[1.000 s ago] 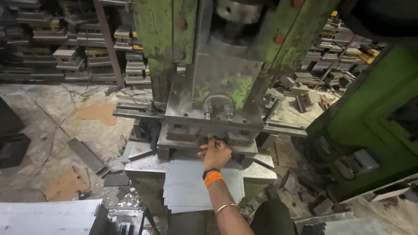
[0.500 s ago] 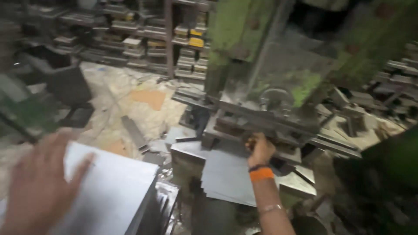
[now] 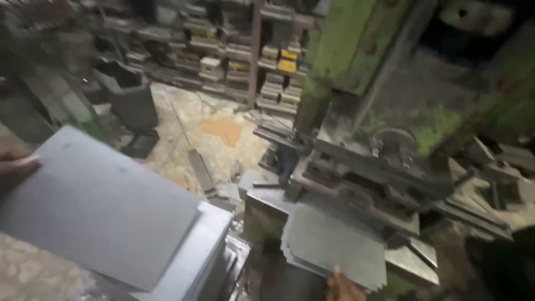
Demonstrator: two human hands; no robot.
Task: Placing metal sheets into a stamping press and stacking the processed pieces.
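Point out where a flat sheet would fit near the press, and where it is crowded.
The left hand lifts a grey sheet off the sheet pile. Bare room: the floor patch between the dark bin and the press. Crowded: the press bed, covered by fanned sheets where the right hand rests, and the scrap-strewn right side.

Two hands: left hand (image 3: 15,167), right hand (image 3: 343,287). One lifted grey sheet (image 3: 95,206). Two sheet stacks (image 3: 209,251) (image 3: 334,245). One green press (image 3: 384,128).

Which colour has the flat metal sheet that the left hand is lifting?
Plain grey, without any pattern; the flat metal sheet shows best in the head view.
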